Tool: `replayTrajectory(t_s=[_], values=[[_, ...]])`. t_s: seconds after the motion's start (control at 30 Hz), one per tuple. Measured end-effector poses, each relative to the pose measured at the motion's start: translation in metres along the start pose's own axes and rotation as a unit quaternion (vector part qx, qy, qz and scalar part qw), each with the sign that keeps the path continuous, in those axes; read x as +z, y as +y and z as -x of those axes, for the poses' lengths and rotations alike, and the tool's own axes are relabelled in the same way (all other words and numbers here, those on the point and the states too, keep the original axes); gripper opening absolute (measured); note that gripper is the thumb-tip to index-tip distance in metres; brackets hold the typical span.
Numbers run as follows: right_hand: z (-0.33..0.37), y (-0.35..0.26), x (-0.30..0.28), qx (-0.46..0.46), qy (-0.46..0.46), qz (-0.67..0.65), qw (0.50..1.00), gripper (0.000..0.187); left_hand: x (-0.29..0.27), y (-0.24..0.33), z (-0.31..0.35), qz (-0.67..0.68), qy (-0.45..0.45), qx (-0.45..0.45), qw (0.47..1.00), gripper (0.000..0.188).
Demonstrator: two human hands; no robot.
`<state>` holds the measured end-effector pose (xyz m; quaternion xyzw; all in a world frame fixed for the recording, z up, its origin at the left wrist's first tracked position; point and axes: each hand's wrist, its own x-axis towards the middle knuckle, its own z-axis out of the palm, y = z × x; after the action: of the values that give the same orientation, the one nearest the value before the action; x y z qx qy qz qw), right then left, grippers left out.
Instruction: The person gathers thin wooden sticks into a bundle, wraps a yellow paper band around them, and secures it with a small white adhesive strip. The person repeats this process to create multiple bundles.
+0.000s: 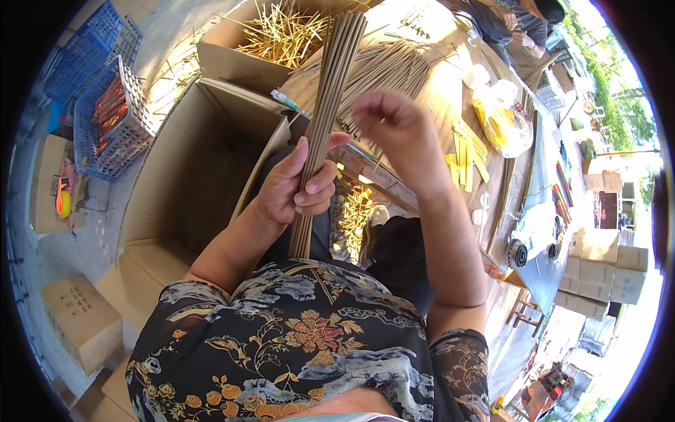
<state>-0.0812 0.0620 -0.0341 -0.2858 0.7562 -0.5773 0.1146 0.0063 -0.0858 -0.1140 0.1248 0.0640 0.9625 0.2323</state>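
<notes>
My left hand (299, 184) is wrapped round a bundle of thin brown sticks (328, 91). The bundle stands nearly upright in front of me, its lower end close to my lap. Right of the bundle's upper part, my right hand (394, 123) is raised with its fingers curled in. No stick shows sticking out of it, and the inside of its grip is hidden. Behind both hands, many more loose brown sticks (397, 70) lie spread on the wooden table (439, 105).
Yellow strips (465, 151) and a clear plastic bag (508, 126) lie on the table's right. An open cardboard box (158, 190) stands at my left, with blue crates (137, 151) beyond. Straw-coloured sticks (281, 35) fill another box. Another person (517, 32) works at the far right.
</notes>
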Motion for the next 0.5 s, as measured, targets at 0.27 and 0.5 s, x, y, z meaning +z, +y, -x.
replayTrajectory(t_s=[0.27,0.5], values=[[0.030,-0.004,0.023,0.067,-0.015,-0.065,0.996,0.019,-0.005,-0.004,0.006,0.021,-0.001,-0.018,1.000,0.042],[0.032,-0.008,0.026,0.051,-0.001,0.085,0.995,0.019,-0.001,-0.008,0.009,-0.015,0.067,-0.036,0.997,0.042]])
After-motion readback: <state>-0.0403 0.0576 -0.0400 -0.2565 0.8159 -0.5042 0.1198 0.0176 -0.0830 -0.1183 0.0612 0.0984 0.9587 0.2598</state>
